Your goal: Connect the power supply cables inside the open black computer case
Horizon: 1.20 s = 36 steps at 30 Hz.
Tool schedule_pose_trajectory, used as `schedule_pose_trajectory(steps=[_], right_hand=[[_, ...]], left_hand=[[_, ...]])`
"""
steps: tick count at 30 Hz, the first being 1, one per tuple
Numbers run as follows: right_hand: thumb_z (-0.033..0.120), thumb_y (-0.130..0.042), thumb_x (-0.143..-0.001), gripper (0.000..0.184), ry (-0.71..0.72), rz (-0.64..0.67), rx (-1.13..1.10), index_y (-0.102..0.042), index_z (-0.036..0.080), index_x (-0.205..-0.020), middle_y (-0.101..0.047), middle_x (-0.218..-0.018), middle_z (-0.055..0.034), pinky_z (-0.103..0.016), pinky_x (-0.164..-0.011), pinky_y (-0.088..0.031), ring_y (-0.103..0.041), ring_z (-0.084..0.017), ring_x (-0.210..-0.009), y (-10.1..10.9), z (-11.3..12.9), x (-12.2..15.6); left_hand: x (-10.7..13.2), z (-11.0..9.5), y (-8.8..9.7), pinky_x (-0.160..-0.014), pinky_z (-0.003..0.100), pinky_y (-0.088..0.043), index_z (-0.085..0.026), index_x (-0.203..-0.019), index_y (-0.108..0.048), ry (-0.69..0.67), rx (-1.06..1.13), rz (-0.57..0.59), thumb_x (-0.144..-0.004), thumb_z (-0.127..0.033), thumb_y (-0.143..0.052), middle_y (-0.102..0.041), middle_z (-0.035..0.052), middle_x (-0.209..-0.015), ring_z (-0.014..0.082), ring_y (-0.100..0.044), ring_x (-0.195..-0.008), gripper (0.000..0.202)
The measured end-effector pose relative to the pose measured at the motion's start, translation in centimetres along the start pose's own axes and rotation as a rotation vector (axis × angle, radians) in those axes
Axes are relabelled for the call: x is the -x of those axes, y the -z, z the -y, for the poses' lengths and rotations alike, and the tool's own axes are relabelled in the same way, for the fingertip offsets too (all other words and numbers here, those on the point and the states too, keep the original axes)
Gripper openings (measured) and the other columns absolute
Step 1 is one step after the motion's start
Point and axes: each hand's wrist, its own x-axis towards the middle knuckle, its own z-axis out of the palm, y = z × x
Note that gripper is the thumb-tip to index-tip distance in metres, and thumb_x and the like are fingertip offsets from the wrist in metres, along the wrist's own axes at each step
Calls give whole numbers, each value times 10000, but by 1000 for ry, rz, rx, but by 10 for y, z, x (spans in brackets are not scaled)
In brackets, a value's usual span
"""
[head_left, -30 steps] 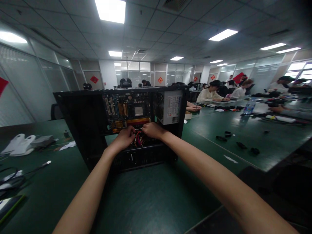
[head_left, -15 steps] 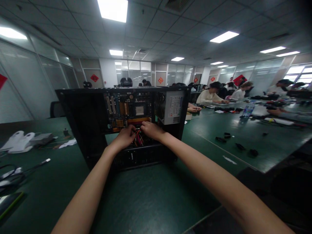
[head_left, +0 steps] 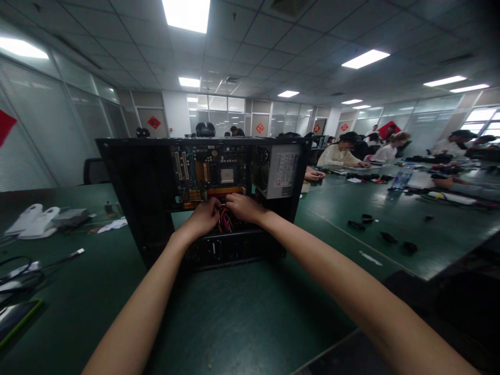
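A black open-sided computer case [head_left: 135, 177] stands on the green table in front of me. Inside it are a motherboard [head_left: 211, 164] and, at the upper right, a silver power supply [head_left: 282, 172]. Both my hands reach in at the motherboard's lower edge. The fingers of my left hand [head_left: 203, 216] are bent in a pinch at a bundle of coloured cables [head_left: 225, 221]. My right hand [head_left: 245, 208] is closed at the top of the same bundle, close to an orange slot [head_left: 224, 191]. The fingers partly hide the cable ends.
White moulded pieces [head_left: 33, 221], a grey block [head_left: 70, 217], a black cable [head_left: 58, 263] and a green-edged phone [head_left: 17, 317] lie left. On the right are small black parts [head_left: 388, 237] and a water bottle [head_left: 402, 177]. Other people [head_left: 339, 153] sit farther along the table.
The view has shifted slightly, so the scene sits a little farther right. Both hands stay at the cables, with small shifts of the fingers.
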Motion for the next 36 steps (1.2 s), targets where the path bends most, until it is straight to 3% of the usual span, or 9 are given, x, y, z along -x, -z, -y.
schedule_pose_trajectory(steps=[16,22,26,29,33,36], right_hand=[[101,-470,-965,218,-70,-9,-8,-668,98,-1053,-612,-1084,-149,-338,-893,-432,-526,-242,-1055,-8,1,-1],[87,-474,-961,221,-124,-11,-43,-658,101,-1081,-638,-1081,-135,-311,-856,-443,-574,-226,-1013,5,7,3],[87,-509,-946,194,-273,-153,-238,-662,124,-1060,-663,-1055,-103,-269,-845,-447,-607,-186,-987,20,9,22],[217,-481,-1001,205,-375,-247,-356,-670,150,-1048,-688,-1029,-87,-255,-825,-442,-633,-169,-958,31,20,48],[472,-378,-1028,475,-466,-26,-223,-703,183,-835,-722,-819,-82,-267,-650,-385,-661,-184,-750,36,50,84],[532,-341,-1018,530,-582,19,-71,-700,182,-844,-730,-787,-93,-273,-591,-327,-666,-192,-695,31,68,98]], left_hand=[[0,3,-3,-676,286,-404,-186,-1020,-546,-24,25,-11,-868,-195,-524,-654,28,-810,186,-623,-751,155],[0,6,-2,-692,291,-409,-187,-1009,-546,-53,-11,-54,-880,-171,-497,-674,47,-850,195,-640,-783,139],[1,6,-2,-708,302,-410,-197,-1018,-543,-69,-65,-79,-911,-218,-493,-681,53,-895,210,-647,-827,120],[3,5,-1,-699,300,-416,-203,-1019,-545,-69,-87,-85,-926,-244,-484,-684,48,-881,208,-650,-810,118],[6,-1,2,-695,300,-424,-199,-1009,-554,-58,-160,-79,-941,-250,-466,-696,65,-920,210,-657,-822,123],[9,-9,5,-692,311,-429,-196,-1042,-560,-25,-290,-67,-961,-273,-436,-703,84,-934,230,-669,-836,168]])
